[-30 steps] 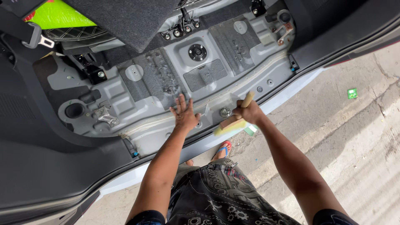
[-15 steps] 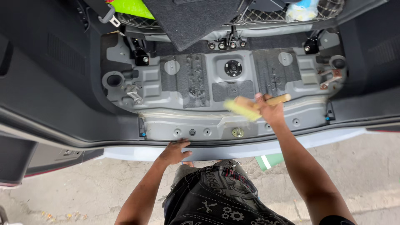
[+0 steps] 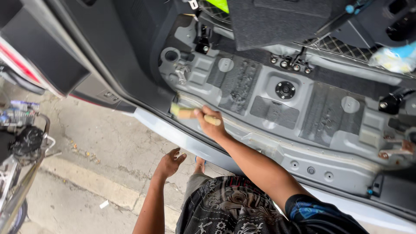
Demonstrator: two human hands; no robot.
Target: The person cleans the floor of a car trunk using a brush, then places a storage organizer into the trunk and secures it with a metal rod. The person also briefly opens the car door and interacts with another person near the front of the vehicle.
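Note:
My right hand [image 3: 209, 124] grips the wooden handle of a paintbrush [image 3: 187, 113], its pale bristles touching the near left edge of the bare grey metal car floor pan [image 3: 329, 143]. My left hand [image 3: 170, 163] hangs free below the car's sill over the concrete ground, fingers spread, holding nothing. The floor pan has dark damping pads [image 3: 237, 82] and a round black plug [image 3: 285, 89] in the middle.
A lifted dark carpet panel [image 3: 277, 21] lies across the far side of the pan. A black trim wall [image 3: 117, 56] rises at the left. A motorcycle [image 3: 19, 147] stands at the left edge on the concrete [image 3: 108, 151]. A cloth [image 3: 392, 58] lies at the right.
My right hand has swept the brush from the middle of the pan's front edge to its left end. My left hand dropped off the sill. The view has swung leftward.

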